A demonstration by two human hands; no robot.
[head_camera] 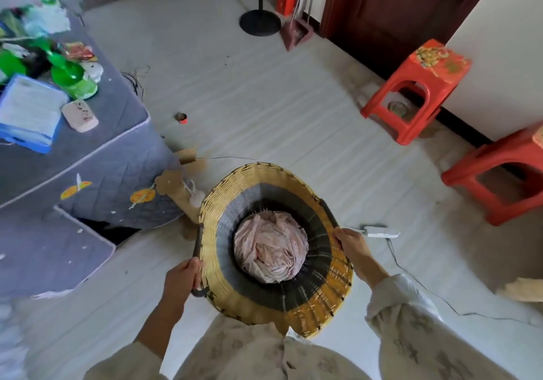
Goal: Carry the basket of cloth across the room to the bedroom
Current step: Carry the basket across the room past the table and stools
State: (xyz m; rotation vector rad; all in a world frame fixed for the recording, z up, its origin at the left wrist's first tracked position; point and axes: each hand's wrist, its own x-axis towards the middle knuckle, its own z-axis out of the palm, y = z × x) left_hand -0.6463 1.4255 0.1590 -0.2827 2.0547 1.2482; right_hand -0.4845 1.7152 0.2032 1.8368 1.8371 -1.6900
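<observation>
A pale floor (264, 91) fills the room, lit by soft daylight, with thin cables trailing across it. At left stands a worktop (97, 156) under a grey quilted cover, cluttered with green bottles (70, 76). Along the white wall (505, 35) at right sit two red plastic stools (417, 91), beside a dark wooden door (396, 6) and a black stand base (260, 23).

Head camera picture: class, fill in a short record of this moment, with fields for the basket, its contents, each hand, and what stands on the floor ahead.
basket: round woven basket, yellow rim with a dark inner band, held up in front of the person
contents: bundled pale pink cloth at the bottom
left hand: left hand gripping the dark handle on the basket's left side
right hand: right hand gripping the rim on the right side
floor ahead: two red stools by the right wall, black round stand base, dustpan
left of the path: cluttered grey-covered table
</observation>
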